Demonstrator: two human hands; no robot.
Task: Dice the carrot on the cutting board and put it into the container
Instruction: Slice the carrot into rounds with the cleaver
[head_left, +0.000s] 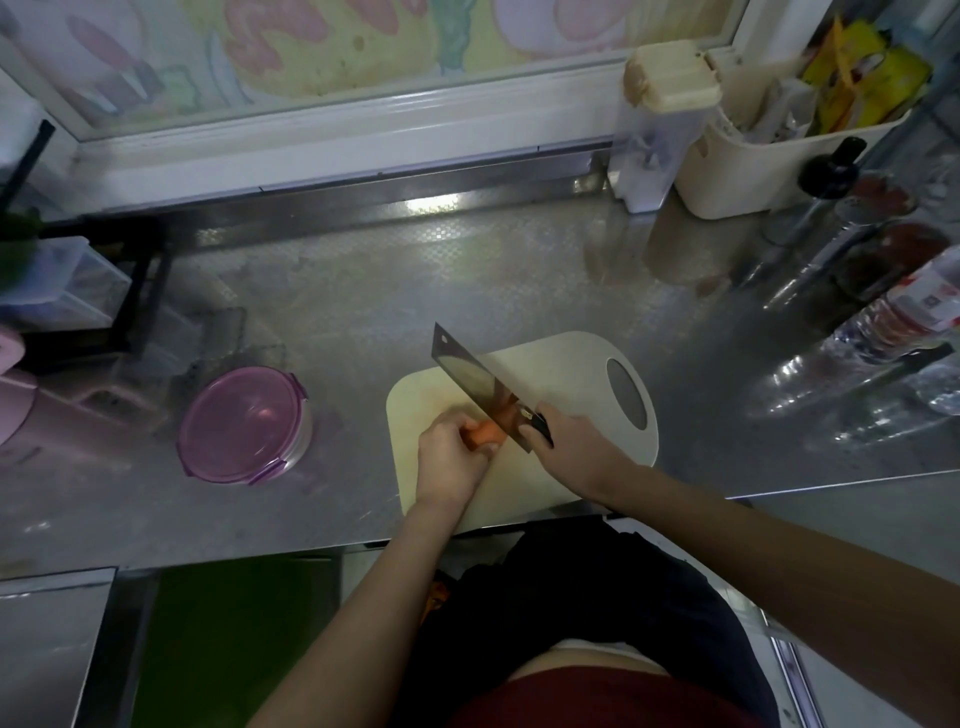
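An orange carrot lies on the cream cutting board near the counter's front edge. My left hand curls over the carrot's left part and holds it down. My right hand grips the black handle of a cleaver, whose broad blade stands on the carrot's right end, tip pointing away to the upper left. A round glass container with a purple clip lid sits on the counter to the left of the board, lid on.
The steel counter runs back to a window sill. A cream basket and a lidded plastic jar stand at the back right, bottles along the right edge. Clear boxes and a black rack sit at the left.
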